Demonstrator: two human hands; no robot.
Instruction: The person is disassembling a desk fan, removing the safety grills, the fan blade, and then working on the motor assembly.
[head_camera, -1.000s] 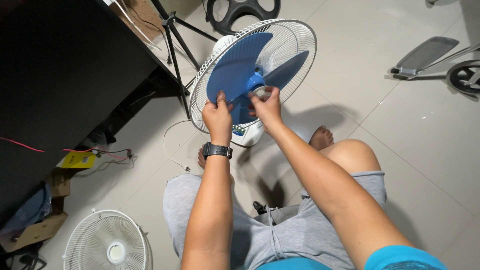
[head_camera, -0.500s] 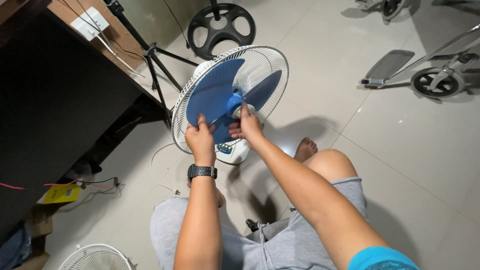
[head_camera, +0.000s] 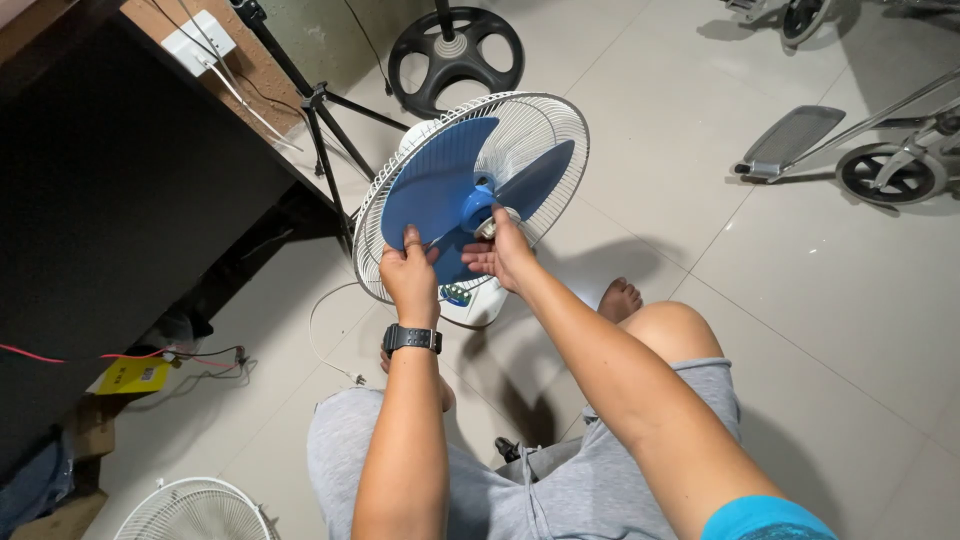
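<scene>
Pale glossy floor tiles; dark desk at left, black tripod and round fan base behind.

Item: fan, white wire rear guard with blue three-blade rotor, front guard off, standing on the floor just ahead of the knees. Shaft axis tilts up toward the wearer; blades spread across it.

Left hand: fingers closed over the lower blade edge, thumb on its face. Right hand: fingertips pinching the hub cap.

Handling, judged: light, thin plastic blades flex and could crack; wires bend. Best held at the hub, steadying a blade near its root.

Spare white guard lies lower left.
</scene>
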